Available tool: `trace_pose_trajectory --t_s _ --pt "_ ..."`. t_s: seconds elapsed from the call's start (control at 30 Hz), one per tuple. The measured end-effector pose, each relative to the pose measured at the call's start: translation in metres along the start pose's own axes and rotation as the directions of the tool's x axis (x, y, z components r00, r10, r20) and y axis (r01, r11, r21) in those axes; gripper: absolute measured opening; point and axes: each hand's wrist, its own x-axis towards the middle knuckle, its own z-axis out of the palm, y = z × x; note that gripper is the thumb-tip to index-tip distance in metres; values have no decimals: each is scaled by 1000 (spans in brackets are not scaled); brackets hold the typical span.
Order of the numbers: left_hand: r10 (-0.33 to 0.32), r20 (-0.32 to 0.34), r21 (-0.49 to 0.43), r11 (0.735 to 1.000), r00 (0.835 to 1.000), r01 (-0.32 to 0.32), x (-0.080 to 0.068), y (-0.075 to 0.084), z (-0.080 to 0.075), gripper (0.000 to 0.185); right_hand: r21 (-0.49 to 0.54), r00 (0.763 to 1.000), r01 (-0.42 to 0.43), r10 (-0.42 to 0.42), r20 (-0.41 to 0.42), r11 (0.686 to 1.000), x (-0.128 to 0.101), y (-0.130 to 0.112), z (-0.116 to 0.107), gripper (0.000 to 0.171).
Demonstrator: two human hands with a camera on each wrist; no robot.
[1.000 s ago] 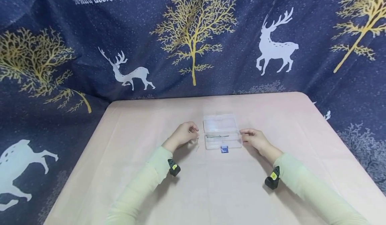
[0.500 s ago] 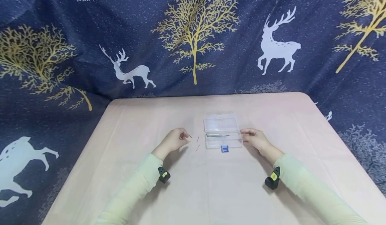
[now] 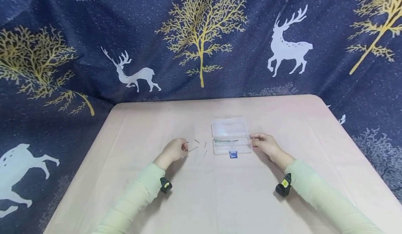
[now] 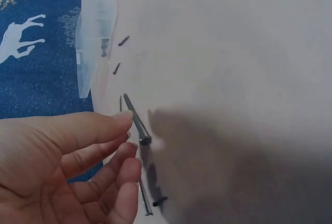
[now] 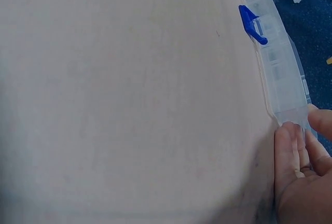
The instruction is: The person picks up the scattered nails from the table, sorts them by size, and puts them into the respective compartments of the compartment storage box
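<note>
My left hand (image 3: pixel 174 151) is low over the table, left of the clear plastic box. Its curled fingers and thumb meet at a long metal nail (image 4: pixel 136 120), pinching it at the fingertips in the left wrist view. Below the fingertips there lies another long nail (image 4: pixel 144 193), partly hidden by the hand. Small dark nails (image 3: pixel 205 145) rest between this hand and the box. The box (image 3: pixel 230 127) stands with its lid folded back; several long nails (image 3: pixel 222 141) lie in its rear compartment. My right hand (image 3: pixel 264 145) grips the box's right end between thumb and fingers.
A blue latch (image 3: pixel 233 155) juts from the box's front. The pale cloth-covered table (image 3: pixel 238 195) reaches back to a dark blue hanging (image 3: pixel 176 24) with deer and trees. Black cameras (image 3: pixel 283 189) sit on both wrists.
The left hand has moved left, away from the box. A small dark nail that it held now lies on the table, and a long nail shows at its fingertips. The right hand stays put.
</note>
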Motion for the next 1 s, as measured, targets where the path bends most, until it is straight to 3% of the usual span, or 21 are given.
trace_pose_trajectory --t_s 0.47,0.83,1.0 --pt "7 -13 26 1000 1000 -7 3 -13 10 4 32 1000 0 -1 14 999 0 1 -1 44" --pt "6 67 58 998 998 -10 1 -9 8 5 41 1000 9 -10 10 999 1 1 -1 44" --pt "18 71 61 998 997 -22 0 -8 7 5 23 1000 7 -7 4 1000 1 0 0 43"
